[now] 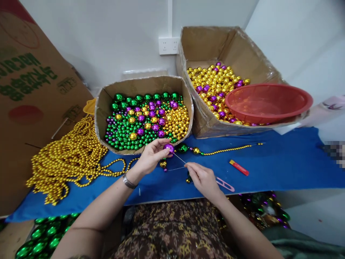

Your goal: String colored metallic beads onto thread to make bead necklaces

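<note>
My left hand [153,155] pinches a shiny purple bead [169,149] at the front rim of the smaller box. A thin white string [180,158] runs from that bead to my right hand [201,178], whose fingers are closed on it. Just below the left fingers hangs a gold bead [163,163] with a small purple bead [165,170] under it. Beyond my hands, a green bead [182,148] and a larger gold bead [196,150] lie in line with a gold bead chain [229,149]. Some dark green and gold beads show partly behind my right hand.
The smaller cardboard box [98,118] holds mixed green, purple and gold beads. A larger box [205,127] holds gold and purple beads and a red basin [269,102]. Gold bead strands [72,154] heap at left. A red-yellow lighter [239,167] and pink scissors [225,184] lie on the blue cloth [291,162].
</note>
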`<state>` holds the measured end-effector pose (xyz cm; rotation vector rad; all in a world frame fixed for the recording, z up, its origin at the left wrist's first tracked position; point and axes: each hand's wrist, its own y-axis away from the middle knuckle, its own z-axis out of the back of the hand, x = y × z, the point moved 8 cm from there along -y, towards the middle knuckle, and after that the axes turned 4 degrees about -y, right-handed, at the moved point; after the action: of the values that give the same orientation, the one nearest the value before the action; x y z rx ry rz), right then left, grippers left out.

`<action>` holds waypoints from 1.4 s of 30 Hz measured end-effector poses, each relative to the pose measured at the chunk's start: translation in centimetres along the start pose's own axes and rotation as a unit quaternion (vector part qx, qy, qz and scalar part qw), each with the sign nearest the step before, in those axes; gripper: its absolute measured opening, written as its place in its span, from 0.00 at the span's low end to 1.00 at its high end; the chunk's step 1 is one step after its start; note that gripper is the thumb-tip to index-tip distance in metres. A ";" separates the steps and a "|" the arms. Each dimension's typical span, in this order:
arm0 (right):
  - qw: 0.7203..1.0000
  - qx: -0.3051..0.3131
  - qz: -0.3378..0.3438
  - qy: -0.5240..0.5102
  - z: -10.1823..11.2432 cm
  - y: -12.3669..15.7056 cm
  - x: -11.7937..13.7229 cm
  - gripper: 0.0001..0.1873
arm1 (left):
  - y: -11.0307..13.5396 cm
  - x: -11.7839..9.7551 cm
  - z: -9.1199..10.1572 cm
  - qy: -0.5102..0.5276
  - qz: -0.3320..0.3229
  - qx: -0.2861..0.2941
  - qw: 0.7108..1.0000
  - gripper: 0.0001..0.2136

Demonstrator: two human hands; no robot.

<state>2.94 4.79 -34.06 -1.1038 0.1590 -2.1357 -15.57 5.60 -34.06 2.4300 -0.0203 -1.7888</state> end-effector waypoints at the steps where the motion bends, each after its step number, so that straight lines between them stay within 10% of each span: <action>1: 1.000 -0.001 0.002 0.004 0.0 0.0 0.0 0.12 | 0.0 0.1 0.0 0.007 0.008 0.000 1.000 0.17; 42: 1.000 0.007 0.029 0.000 0.0 0.4 0.5 0.12 | 1.4 0.2 0.2 0.027 -0.038 -0.041 0.998 0.16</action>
<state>2.97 4.23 -33.92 -1.0777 0.1734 -2.0820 -15.65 4.12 -34.18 2.4504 0.1503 -1.7181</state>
